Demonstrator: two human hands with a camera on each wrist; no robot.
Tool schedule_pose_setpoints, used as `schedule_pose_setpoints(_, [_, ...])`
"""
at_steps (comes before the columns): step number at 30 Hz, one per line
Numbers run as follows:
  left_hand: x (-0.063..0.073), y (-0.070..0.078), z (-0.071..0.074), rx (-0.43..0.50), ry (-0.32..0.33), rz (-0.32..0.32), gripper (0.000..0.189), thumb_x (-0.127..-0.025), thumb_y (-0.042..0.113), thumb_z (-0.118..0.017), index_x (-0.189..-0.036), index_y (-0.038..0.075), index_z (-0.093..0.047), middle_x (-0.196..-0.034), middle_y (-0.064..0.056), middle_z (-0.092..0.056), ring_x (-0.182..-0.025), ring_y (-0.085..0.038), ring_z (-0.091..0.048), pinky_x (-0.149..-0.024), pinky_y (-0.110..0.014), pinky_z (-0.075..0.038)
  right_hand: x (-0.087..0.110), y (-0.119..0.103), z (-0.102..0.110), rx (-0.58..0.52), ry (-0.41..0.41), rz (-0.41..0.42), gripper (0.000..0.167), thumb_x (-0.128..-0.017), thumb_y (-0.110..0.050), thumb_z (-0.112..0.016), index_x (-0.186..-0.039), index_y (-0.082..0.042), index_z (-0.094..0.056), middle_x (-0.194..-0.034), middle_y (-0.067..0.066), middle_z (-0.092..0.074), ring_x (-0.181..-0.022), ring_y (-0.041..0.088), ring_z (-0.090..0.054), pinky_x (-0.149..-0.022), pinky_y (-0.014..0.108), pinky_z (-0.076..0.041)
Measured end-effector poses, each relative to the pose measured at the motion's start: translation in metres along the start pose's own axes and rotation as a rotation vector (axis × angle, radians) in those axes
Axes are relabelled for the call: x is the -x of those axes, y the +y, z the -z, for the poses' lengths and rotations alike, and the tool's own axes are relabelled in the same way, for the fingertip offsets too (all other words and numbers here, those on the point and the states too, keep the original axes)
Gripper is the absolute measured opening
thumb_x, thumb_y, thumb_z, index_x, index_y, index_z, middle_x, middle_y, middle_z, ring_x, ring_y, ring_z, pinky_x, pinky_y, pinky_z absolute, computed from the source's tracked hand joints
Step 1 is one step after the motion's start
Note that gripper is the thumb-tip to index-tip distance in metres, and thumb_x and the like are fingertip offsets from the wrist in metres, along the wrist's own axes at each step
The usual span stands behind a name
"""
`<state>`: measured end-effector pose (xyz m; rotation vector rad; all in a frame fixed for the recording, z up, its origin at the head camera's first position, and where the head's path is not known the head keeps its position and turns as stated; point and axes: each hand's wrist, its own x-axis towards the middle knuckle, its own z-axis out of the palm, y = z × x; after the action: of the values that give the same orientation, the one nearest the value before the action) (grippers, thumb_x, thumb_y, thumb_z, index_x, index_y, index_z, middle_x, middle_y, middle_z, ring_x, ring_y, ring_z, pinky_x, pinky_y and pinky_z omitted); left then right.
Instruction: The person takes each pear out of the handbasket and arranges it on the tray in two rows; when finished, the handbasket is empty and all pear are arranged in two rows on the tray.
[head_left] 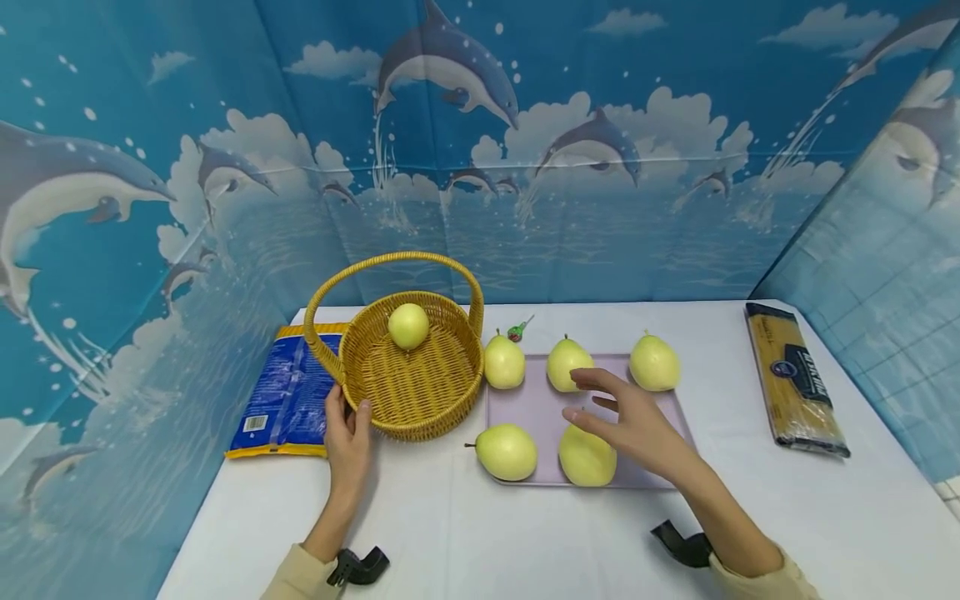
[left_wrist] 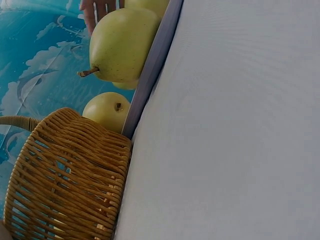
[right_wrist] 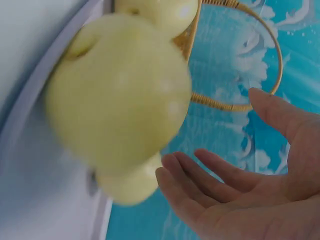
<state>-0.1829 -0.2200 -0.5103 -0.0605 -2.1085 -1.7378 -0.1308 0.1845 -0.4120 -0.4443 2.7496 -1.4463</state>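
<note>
On the left of the table, in the head view, my left hand [head_left: 348, 437] holds the near-left rim of a round wicker basket [head_left: 420, 429] with a tall hoop handle. One yellow-green pear [head_left: 408, 326] lies inside it. Beside the basket, a shallow lilac tray [head_left: 528, 407] carries several pears, among them a front-left pear [head_left: 507, 452] and a front-middle pear [head_left: 587, 457]. My right hand [head_left: 633, 421] hovers over the tray with thumb and fingers spread and nothing between them. In the right wrist view its fingers are close to a large pear [right_wrist: 120, 95].
A blue and yellow packet [head_left: 281, 400] lies left of the basket, partly behind it. Behind the tray is a small green and red item [head_left: 516, 332]. A pack of noodles or pasta [head_left: 795, 379] lies at the right. A dolphin-print curtain [head_left: 480, 233] closes off the back and sides.
</note>
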Motion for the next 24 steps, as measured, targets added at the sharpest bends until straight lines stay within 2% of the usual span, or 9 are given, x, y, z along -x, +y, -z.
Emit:
schedule_pose_setpoints(4, [0.001, 0.002, -0.001, -0.007, -0.008, 0.011, 0.058, -0.112, 0.017, -0.050, -0.164, 0.006, -0.028, -0.169, -0.018, -0.035, -0.155, -0.033, -0.035, -0.107, -0.002, -0.035, -0.012, -0.016, -0.014, -0.003, -0.023, 0.014, 0.065, -0.100, -0.035, -0.074, -0.152, -0.003, -0.051, -0.154, 0.018, -0.055, -0.140, 0.043, -0.055, -0.115, 0.058, -0.046])
schedule_pose_setpoints(7, [0.001, 0.002, 0.000, -0.010, -0.009, 0.012, 0.058, -0.112, 0.018, -0.050, -0.165, 0.007, -0.027, -0.169, -0.018, -0.034, -0.155, -0.033, -0.035, -0.106, -0.001, -0.035, -0.026, -0.027, -0.025, -0.001, -0.045, 0.040, 0.066, -0.099, -0.037, -0.075, -0.154, -0.007, -0.051, -0.154, 0.015, -0.056, -0.141, 0.038, -0.055, -0.117, 0.055, -0.045])
schedule_pose_setpoints(11, [0.002, 0.001, 0.001, -0.015, -0.005, 0.012, 0.058, -0.113, 0.019, -0.050, -0.165, 0.007, -0.028, -0.168, -0.018, -0.035, -0.155, -0.034, -0.036, -0.107, -0.002, -0.035, -0.045, -0.042, -0.038, -0.015, -0.071, 0.083, 0.066, -0.099, -0.036, -0.075, -0.153, -0.007, -0.051, -0.154, 0.015, -0.056, -0.142, 0.034, -0.054, -0.119, 0.053, -0.044])
schedule_pose_setpoints(19, [0.003, 0.000, 0.001, -0.051, 0.001, 0.029, 0.057, -0.113, 0.022, -0.049, -0.164, 0.009, -0.029, -0.168, -0.015, -0.036, -0.155, -0.032, -0.037, -0.109, -0.004, -0.034, -0.079, -0.070, -0.059, -0.104, -0.154, 0.092, 0.065, -0.100, -0.029, -0.074, -0.155, -0.006, -0.049, -0.155, 0.015, -0.054, -0.144, 0.035, -0.051, -0.119, 0.051, -0.044])
schedule_pose_setpoints(24, [0.002, 0.000, 0.000, -0.034, -0.002, 0.019, 0.057, -0.113, 0.022, -0.049, -0.165, 0.009, -0.029, -0.168, -0.015, -0.037, -0.154, -0.031, -0.038, -0.108, -0.002, -0.034, -0.105, -0.079, -0.075, -0.160, -0.148, 0.061, 0.064, -0.100, -0.027, -0.074, -0.155, -0.006, -0.048, -0.156, 0.015, -0.053, -0.145, 0.032, -0.052, -0.118, 0.047, -0.046])
